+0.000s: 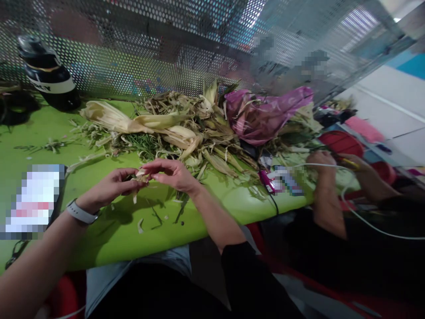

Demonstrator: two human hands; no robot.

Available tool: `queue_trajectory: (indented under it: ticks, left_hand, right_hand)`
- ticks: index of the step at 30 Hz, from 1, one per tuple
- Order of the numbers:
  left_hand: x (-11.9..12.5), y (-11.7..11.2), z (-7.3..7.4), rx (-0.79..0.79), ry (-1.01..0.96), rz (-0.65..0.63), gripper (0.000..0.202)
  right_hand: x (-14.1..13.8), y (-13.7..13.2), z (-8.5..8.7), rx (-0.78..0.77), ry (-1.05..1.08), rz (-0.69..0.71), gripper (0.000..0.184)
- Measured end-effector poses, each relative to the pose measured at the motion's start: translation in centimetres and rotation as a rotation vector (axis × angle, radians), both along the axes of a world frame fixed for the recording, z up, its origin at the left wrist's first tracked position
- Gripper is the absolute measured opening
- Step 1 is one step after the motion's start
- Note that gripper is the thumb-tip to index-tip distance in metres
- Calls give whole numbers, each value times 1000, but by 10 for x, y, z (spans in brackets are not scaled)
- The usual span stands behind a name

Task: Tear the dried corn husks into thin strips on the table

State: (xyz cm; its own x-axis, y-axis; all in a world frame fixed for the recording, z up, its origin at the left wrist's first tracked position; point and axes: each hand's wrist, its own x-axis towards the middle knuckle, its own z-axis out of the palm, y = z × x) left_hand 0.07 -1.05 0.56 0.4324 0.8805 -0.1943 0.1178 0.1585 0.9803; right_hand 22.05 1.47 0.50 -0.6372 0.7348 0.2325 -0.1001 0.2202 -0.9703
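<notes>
Over the green table (186,226), my left hand (114,188) pinches a small bundle of pale dried husk strips (142,177), one strip hanging below the fingers. My right hand (174,175) meets it from the other side, its thumb and fingers closed on the same bundle. How the strips are joined is too small to tell. Just beyond my hands lies a heap of dried corn husks (179,133), with thin green sprigs (142,144) among them. A loose husk scrap (140,226) and thin stems rest on the table below my hands.
A dark bottle (49,73) stands back left, and a phone (35,199) lies at the left. A pink plastic bag (265,113) sits on the heap's right side. Beyond rises a perforated metal panel (133,48). To the right, another person's hands (320,161) work near a white cable (347,201).
</notes>
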Motion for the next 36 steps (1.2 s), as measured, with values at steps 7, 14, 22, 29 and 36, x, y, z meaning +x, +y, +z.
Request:
queue_trajectory:
  ticks: [7, 14, 22, 29, 36]
  left_hand:
    - [0, -2, 6, 24, 43, -28, 17]
    - [-1, 2, -1, 29, 31, -108, 15]
    - [4, -1, 3, 69, -45, 100, 50]
    - [3, -1, 4, 188, 6, 194, 62]
    - [4, 0, -4, 268, 12, 209, 58]
  right_hand:
    - [2, 6, 0, -65, -108, -156, 19]
    - [-7, 1, -2, -89, -359, -75, 25]
    - [-21, -3, -15, -76, -204, -147, 31]
    - [-29, -8, -17, -375, -56, -112, 37]
    - [-32, -6, -17, -343, 44, -186, 41]
